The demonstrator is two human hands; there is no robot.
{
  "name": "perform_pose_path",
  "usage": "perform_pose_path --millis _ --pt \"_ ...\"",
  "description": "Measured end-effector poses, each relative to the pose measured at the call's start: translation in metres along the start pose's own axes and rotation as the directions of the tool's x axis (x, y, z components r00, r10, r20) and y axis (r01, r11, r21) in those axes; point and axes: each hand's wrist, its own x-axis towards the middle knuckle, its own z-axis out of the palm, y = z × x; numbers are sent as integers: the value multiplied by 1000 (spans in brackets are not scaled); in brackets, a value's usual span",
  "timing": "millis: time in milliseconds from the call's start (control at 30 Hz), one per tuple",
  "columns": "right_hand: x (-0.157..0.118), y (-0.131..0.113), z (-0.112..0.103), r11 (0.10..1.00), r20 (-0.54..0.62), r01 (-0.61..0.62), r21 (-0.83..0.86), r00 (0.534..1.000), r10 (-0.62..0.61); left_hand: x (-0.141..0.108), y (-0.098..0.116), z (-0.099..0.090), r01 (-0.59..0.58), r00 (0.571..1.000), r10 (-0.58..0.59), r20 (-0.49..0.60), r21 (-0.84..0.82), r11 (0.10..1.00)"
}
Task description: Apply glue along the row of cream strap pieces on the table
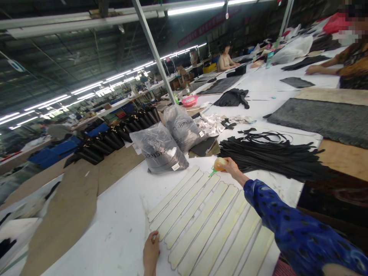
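My right hand (230,167) is wrapped round a squeeze bottle (220,164) of yellowish liquid, apparently a glue bottle. Its green nozzle (212,172) points down at the far end of the pale strips. These long cream strips (198,218) lie side by side on the white table, with dark outlines and wavy ends. Glossy yellowish streaks show on several of them. At the near left ends, my left hand (151,247) has its fingers curled together at the edge of one pale strip (163,230); its fingertips are partly hidden.
Beyond the strips stand two clear plastic bags (163,151) of dark goods. A heap of black straps (267,153) lies past my right hand. Brown sheeting (66,214) covers the left side. Dark grey fabric (322,119) and a co-worker's forearm (324,68) are at right.
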Motion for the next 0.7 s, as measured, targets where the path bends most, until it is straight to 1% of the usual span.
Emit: perform_pose_path --millis 167,367,467,567,700 --pt "3 1 0 1000 2 -14 9 1000 14 9 7 -7 0 995 -10 100 94 996" --pt "5 2 3 1000 34 -15 1 999 14 6 7 -8 -24 991 5 133 143 989" --pt "3 4 9 1000 64 -25 -1 998 25 9 4 -7 -39 991 24 128 120 992" --pt "-4 8 17 998 103 -54 17 993 52 13 2 -5 -54 994 47 100 71 996" --pt "-19 18 29 987 216 -144 68 968 126 16 -3 -2 -84 994 87 59 -51 995"
